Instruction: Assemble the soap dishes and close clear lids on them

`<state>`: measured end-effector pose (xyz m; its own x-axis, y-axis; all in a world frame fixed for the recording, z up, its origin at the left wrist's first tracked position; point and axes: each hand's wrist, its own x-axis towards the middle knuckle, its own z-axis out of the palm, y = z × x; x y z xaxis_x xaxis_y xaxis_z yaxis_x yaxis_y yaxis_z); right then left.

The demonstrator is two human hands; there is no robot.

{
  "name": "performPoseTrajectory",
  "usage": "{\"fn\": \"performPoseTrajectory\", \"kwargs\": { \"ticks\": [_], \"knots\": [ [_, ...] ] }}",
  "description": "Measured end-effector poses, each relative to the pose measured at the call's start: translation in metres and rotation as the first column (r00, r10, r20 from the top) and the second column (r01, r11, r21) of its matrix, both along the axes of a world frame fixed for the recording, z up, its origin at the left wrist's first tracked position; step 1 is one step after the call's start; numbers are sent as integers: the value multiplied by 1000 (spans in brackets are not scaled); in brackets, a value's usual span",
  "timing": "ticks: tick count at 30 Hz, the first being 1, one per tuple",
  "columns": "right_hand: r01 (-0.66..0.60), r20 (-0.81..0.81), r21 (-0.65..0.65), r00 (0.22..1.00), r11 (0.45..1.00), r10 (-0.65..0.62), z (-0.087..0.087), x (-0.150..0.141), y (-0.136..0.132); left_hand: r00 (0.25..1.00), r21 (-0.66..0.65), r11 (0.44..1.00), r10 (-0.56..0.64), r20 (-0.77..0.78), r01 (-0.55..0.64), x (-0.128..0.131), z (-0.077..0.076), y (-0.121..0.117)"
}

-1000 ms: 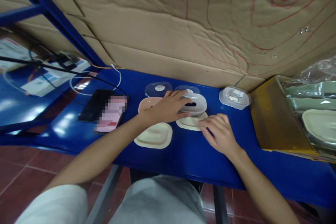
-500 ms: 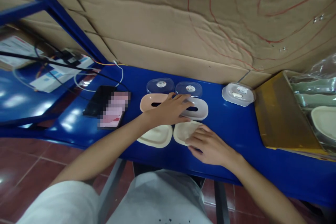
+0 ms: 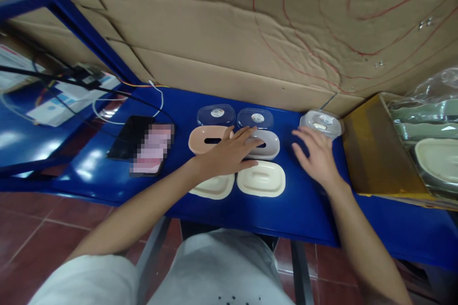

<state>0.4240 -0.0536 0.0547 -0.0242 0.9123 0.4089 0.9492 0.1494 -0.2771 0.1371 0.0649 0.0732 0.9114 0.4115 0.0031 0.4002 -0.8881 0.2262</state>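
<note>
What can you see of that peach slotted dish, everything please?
The peach slotted dish is an oblong with rounded ends, a raised rim and a dark slot in its middle. It looks like glossy plastic. It sits level on the blue table, between a clear cover and a cream tray. The left hand partly hides its right end; contact is unclear.

**Left hand (image 3: 236, 152) and right hand (image 3: 317, 155) apart, palms down**

The left forearm (image 3: 143, 209) slants forward and rightward, its wrist nearly straight, the fingers (image 3: 255, 143) spread and lightly bent. The right forearm (image 3: 365, 243) angles forward and inward, that hand's fingers loosely curved, the thumb (image 3: 301, 154) standing off leftward.
</note>
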Motion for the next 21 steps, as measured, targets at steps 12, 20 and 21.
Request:
{"fn": "performPoseTrajectory", "kwargs": {
  "ticks": [12,20,21],
  "knots": [
    [185,205,-105,965,977,-161,10,58,-11,976,13,1000,-4,220,1,-47,14,-51],
    [184,66,-286,983,940,-172,10,88,-30,888,1,973,211,409,-232,-113,-15,-75],
    [187,46,-307,982,933,-182,11,89,-34,881,9,969,222,418,-248,-119,-21,-77]
  ]
}}
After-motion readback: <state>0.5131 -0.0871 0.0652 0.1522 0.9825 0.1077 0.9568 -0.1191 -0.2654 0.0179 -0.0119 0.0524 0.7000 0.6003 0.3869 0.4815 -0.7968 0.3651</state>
